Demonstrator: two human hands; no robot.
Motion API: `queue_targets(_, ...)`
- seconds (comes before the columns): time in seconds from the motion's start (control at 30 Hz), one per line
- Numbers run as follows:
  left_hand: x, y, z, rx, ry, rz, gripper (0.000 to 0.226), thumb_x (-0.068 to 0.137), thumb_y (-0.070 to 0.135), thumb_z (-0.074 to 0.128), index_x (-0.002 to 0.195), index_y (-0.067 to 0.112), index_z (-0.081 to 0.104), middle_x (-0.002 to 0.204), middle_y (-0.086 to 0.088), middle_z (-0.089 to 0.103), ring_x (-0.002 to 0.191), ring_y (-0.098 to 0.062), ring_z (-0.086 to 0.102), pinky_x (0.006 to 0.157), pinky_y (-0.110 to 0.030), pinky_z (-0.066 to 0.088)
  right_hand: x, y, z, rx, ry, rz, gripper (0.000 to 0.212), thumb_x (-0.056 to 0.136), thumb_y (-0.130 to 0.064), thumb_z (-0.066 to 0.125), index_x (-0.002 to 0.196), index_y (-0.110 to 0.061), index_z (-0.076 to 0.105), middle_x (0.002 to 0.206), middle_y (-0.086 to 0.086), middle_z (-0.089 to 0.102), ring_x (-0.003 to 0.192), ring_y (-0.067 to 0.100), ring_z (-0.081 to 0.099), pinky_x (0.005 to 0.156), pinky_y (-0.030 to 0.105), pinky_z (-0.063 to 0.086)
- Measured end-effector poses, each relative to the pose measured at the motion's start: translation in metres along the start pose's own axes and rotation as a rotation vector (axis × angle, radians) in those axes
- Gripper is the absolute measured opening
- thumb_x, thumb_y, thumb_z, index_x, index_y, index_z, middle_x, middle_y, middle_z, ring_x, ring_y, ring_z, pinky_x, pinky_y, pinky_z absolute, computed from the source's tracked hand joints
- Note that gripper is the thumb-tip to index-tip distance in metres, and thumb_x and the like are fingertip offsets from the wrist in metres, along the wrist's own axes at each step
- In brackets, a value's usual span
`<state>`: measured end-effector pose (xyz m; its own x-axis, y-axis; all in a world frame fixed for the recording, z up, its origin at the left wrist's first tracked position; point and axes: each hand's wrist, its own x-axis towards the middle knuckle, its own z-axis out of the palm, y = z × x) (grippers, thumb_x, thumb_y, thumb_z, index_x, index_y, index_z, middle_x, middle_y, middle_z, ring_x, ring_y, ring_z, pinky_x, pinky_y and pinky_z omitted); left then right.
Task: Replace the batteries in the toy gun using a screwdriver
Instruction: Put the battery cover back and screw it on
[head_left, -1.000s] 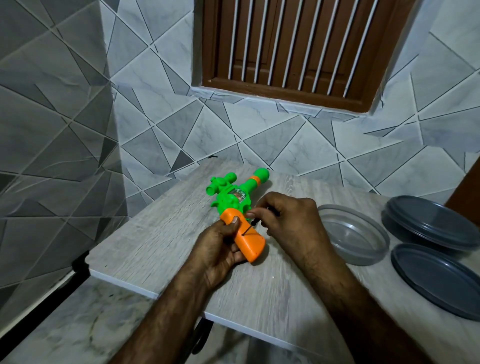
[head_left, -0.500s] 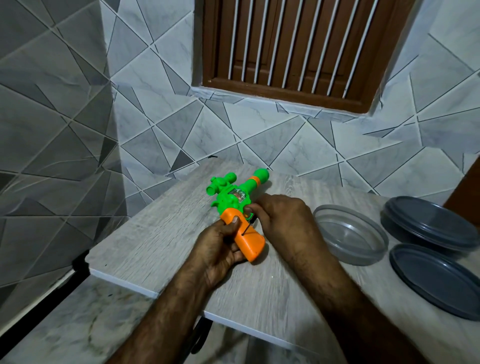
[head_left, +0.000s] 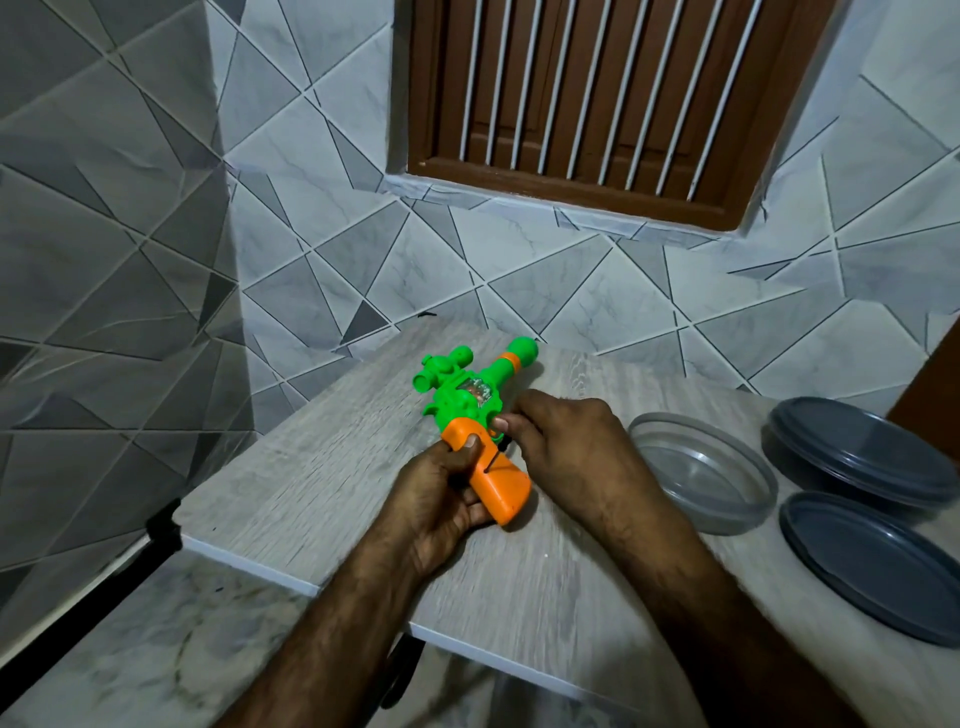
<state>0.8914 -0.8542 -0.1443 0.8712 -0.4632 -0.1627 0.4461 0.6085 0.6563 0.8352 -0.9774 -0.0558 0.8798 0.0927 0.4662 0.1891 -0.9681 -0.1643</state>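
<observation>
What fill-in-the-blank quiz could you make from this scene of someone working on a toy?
1. The toy gun has a green body and an ___ grip.
2. The left hand holds that grip while the right hand sets a thin black ___ against it.
3. To the right of the clear bowl sit ___ dark grey round lids.

Missing words: orange; screwdriver; two.

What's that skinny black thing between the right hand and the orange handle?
A screwdriver: in the head view its shaft runs from the right hand to the orange handle.
</observation>
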Motion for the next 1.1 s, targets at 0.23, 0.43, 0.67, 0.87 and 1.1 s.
queue_targets(0.23,-0.001,0.001,0.001,-0.013,-0.001,-0.001,0.040,0.096,0.016,0.054,0.135,0.007,0.052,0.129,-0.022,0.061,0.107,-0.036,0.064,0.072,-0.055,0.058,0.001,-0.005,0.005,0.124,0.044,-0.044,0.064,0.083,-0.059,0.031,0.117,-0.023,0.072,0.107,0.006,0.074,0.102,0.026,0.066,0.086,0.030,0.047)
queue_targets(0.43,0.000,0.000,0.000,-0.004,-0.001,0.003,0.042,0.096,0.017,0.053,0.137,0.007,0.050,0.129,-0.023,0.060,0.104,-0.035,0.065,0.076,-0.056,0.057,-0.001,0.002,0.000,0.148,-0.071,-0.014,0.028,0.094,-0.034,0.054,0.118,-0.026,0.067,0.107,0.007,0.072,0.101,0.027,0.064,0.089,0.036,0.050)
queue_targets(0.67,-0.001,0.000,0.000,0.004,-0.005,0.006,0.041,0.096,0.016,0.053,0.136,0.007,0.051,0.129,-0.022,0.062,0.107,-0.036,0.064,0.079,-0.057,0.056,0.002,-0.005,-0.001,-0.088,-0.067,0.033,0.039,0.100,-0.051,0.040,0.109,-0.019,0.060,0.103,0.013,0.069,0.099,0.034,0.062,0.069,0.031,0.034)
queue_targets(0.87,-0.001,0.002,0.001,0.003,-0.004,0.009,0.041,0.096,0.016,0.052,0.136,0.006,0.050,0.128,-0.023,0.061,0.108,-0.036,0.063,0.083,-0.059,0.053,0.000,-0.012,-0.005,-0.179,-0.067,0.115,0.055,0.095,-0.066,0.033,0.104,-0.020,0.061,0.105,0.011,0.068,0.101,0.034,0.062,0.070,0.032,0.033)
queue_targets(1.1,-0.005,0.001,0.004,-0.040,0.011,0.010,0.041,0.093,0.014,0.054,0.132,0.003,0.051,0.119,-0.022,0.063,0.094,-0.036,0.068,0.060,-0.053,0.058,-0.007,0.004,-0.005,0.116,0.082,0.188,0.050,0.088,-0.068,0.044,0.091,-0.022,0.063,0.085,0.009,0.072,0.087,0.032,0.067,0.074,0.036,0.051)
